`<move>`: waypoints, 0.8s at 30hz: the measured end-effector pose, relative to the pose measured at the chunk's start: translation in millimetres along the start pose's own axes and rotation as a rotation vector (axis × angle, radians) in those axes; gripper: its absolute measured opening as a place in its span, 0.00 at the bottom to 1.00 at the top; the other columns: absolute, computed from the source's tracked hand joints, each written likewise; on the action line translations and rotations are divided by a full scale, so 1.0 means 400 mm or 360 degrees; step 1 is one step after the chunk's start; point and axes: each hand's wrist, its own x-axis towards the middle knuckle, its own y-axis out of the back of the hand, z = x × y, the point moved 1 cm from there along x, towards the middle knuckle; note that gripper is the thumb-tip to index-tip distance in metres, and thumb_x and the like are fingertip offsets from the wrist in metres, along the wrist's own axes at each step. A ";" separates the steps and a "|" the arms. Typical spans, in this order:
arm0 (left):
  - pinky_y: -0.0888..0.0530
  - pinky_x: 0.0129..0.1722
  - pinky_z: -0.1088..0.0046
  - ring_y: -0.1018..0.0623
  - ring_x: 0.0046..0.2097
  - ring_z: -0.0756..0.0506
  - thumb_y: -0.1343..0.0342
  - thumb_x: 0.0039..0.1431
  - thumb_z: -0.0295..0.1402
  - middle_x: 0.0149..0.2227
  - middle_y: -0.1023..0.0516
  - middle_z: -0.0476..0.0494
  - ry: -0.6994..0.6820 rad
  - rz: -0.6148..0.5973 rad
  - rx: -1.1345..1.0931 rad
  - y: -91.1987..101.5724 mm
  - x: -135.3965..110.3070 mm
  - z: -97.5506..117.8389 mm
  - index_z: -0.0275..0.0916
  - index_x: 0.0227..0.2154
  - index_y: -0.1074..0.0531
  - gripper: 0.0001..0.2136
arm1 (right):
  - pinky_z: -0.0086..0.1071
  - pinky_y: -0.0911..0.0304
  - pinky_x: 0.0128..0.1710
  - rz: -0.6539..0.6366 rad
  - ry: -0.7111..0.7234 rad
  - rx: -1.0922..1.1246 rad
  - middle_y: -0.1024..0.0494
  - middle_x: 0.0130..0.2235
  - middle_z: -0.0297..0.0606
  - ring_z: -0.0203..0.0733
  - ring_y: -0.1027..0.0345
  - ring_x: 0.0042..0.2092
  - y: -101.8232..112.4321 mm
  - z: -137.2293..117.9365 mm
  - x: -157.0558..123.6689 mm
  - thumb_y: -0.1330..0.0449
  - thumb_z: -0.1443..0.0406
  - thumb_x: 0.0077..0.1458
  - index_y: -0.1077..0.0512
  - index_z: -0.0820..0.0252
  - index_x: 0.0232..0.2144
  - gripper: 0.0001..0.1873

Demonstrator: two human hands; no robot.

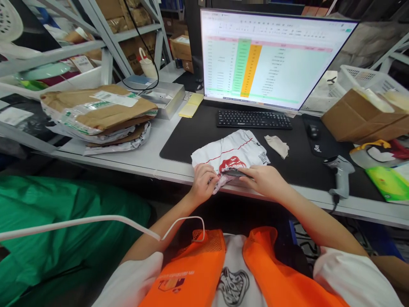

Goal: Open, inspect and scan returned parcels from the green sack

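Observation:
A white plastic mailer bag (pixel 230 147) with red print lies crumpled at the desk's front edge. My left hand (pixel 203 183) pinches its near left corner, fingers closed on the plastic. From the other side, my right hand (pixel 266 181) grips a slim dark tool (pixel 234 172), its tip against the bag close to my left fingers. Whether the tool is a knife or scissors I cannot tell. Behind my right hand a small scrap of pale material (pixel 277 146) lies on the black desk mat (pixel 188 140).
A monitor (pixel 271 64) showing a spreadsheet stands behind a keyboard (pixel 254 119). Stacked parcels (pixel 102 111) sit to the left. On the right are a mouse (pixel 313 131), a barcode scanner (pixel 341 177) and a cardboard box (pixel 361 115). A green sack (pixel 64 230) is low left.

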 end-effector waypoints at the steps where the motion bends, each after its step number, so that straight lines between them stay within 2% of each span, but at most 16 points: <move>1: 0.28 0.47 0.58 0.24 0.43 0.43 0.45 0.69 0.31 0.35 0.24 0.44 -0.0003 0.0000 -0.0019 0.004 -0.005 -0.004 0.42 0.35 0.30 0.05 | 0.35 0.37 0.37 0.0020 -0.0059 0.0009 0.15 0.44 0.40 0.49 0.22 0.43 0.007 0.043 0.005 0.42 0.53 0.68 0.22 0.49 0.58 0.20; 3: 0.26 0.46 0.59 0.24 0.43 0.43 0.47 0.70 0.33 0.35 0.24 0.44 0.0026 0.0042 -0.0017 0.015 -0.016 -0.014 0.41 0.34 0.31 0.07 | 0.38 0.36 0.40 0.0125 -0.0361 0.0011 0.16 0.48 0.43 0.53 0.22 0.46 0.024 0.171 -0.003 0.41 0.54 0.67 0.20 0.50 0.55 0.19; 5: 0.25 0.45 0.59 0.24 0.42 0.42 0.48 0.72 0.35 0.35 0.24 0.43 0.0106 0.0073 0.0030 0.028 -0.019 -0.022 0.41 0.33 0.31 0.09 | 0.43 0.36 0.41 0.0376 -0.0980 -0.0078 0.17 0.48 0.51 0.59 0.23 0.47 0.042 0.326 -0.038 0.44 0.54 0.68 0.19 0.55 0.55 0.21; 6: 0.25 0.45 0.59 0.23 0.42 0.42 0.49 0.72 0.36 0.34 0.24 0.43 0.0159 0.0044 0.0058 0.033 -0.015 -0.022 0.41 0.32 0.31 0.10 | 0.45 0.36 0.42 0.0428 -0.1217 -0.0096 0.18 0.49 0.55 0.63 0.24 0.48 0.045 0.396 -0.061 0.45 0.55 0.69 0.20 0.59 0.55 0.23; 8: 0.26 0.45 0.59 0.24 0.40 0.43 0.47 0.70 0.37 0.34 0.23 0.44 0.0268 -0.0156 0.0108 0.037 0.012 -0.015 0.41 0.31 0.31 0.11 | 0.48 0.36 0.46 0.0398 -0.1422 -0.0060 0.19 0.51 0.61 0.66 0.25 0.51 0.033 0.493 -0.103 0.45 0.54 0.69 0.21 0.64 0.57 0.25; 10: 0.27 0.44 0.59 0.24 0.39 0.41 0.41 0.66 0.41 0.34 0.23 0.43 0.0367 -0.0452 0.0201 0.028 0.058 -0.002 0.41 0.31 0.29 0.11 | 0.48 0.36 0.49 0.0344 -0.1440 -0.0019 0.20 0.51 0.62 0.66 0.26 0.53 0.001 0.516 -0.126 0.46 0.55 0.69 0.22 0.67 0.58 0.27; 12: 0.28 0.43 0.57 0.24 0.42 0.37 0.36 0.61 0.45 0.36 0.22 0.41 0.0429 -0.0731 0.0365 0.005 0.112 0.008 0.40 0.32 0.27 0.14 | 0.49 0.36 0.50 0.0366 -0.1408 -0.0026 0.21 0.52 0.63 0.64 0.26 0.53 -0.040 0.470 -0.126 0.47 0.58 0.68 0.24 0.70 0.59 0.26; 14: 0.29 0.43 0.57 0.24 0.44 0.35 0.35 0.59 0.44 0.37 0.22 0.38 0.0458 -0.0961 0.0489 -0.025 0.158 0.006 0.39 0.31 0.26 0.13 | 0.51 0.35 0.52 0.0540 -0.1286 -0.0038 0.24 0.55 0.64 0.65 0.28 0.55 -0.074 0.374 -0.106 0.46 0.60 0.65 0.24 0.70 0.57 0.25; 16: 0.30 0.40 0.59 0.24 0.42 0.36 0.38 0.61 0.37 0.36 0.22 0.39 0.0495 -0.1130 0.0412 -0.050 0.185 -0.008 0.39 0.28 0.27 0.09 | 0.53 0.35 0.55 0.0826 -0.0935 0.0063 0.26 0.57 0.60 0.63 0.31 0.58 -0.098 0.249 -0.076 0.44 0.60 0.64 0.23 0.67 0.54 0.23; 17: 0.31 0.39 0.61 0.24 0.40 0.38 0.40 0.62 0.35 0.34 0.23 0.41 0.0529 -0.1151 0.0311 -0.058 0.192 -0.016 0.40 0.27 0.29 0.09 | 0.52 0.35 0.57 0.0935 -0.0655 0.0198 0.24 0.56 0.57 0.59 0.31 0.58 -0.107 0.183 -0.059 0.45 0.60 0.65 0.23 0.64 0.53 0.20; 19: 0.31 0.36 0.64 0.26 0.36 0.42 0.43 0.63 0.34 0.31 0.25 0.45 0.0610 -0.1035 0.0070 -0.060 0.196 -0.030 0.40 0.27 0.31 0.09 | 0.50 0.37 0.60 0.0976 -0.0135 0.0430 0.22 0.55 0.50 0.54 0.31 0.59 -0.124 0.060 -0.024 0.46 0.59 0.68 0.23 0.58 0.52 0.18; 20: 0.32 0.35 0.65 0.27 0.34 0.43 0.43 0.64 0.35 0.31 0.26 0.46 0.0636 -0.0925 -0.0032 -0.056 0.195 -0.033 0.40 0.27 0.31 0.09 | 0.50 0.37 0.61 0.0951 0.0034 0.0483 0.23 0.55 0.49 0.54 0.32 0.60 -0.133 0.008 -0.006 0.45 0.58 0.68 0.24 0.58 0.54 0.18; 22: 0.31 0.35 0.66 0.28 0.33 0.45 0.44 0.65 0.36 0.30 0.27 0.47 0.0629 -0.0713 -0.0154 -0.042 0.190 -0.030 0.40 0.28 0.33 0.10 | 0.49 0.38 0.58 0.0927 0.0176 0.0500 0.23 0.55 0.50 0.54 0.32 0.59 -0.150 -0.068 0.033 0.44 0.57 0.68 0.26 0.59 0.56 0.19; 24: 0.31 0.35 0.67 0.28 0.33 0.45 0.45 0.66 0.37 0.30 0.28 0.48 0.0560 -0.0603 -0.0163 -0.028 0.185 -0.018 0.41 0.28 0.34 0.11 | 0.46 0.39 0.52 0.0952 0.0176 0.0443 0.20 0.48 0.48 0.53 0.30 0.52 -0.164 -0.108 0.070 0.43 0.57 0.69 0.24 0.60 0.50 0.16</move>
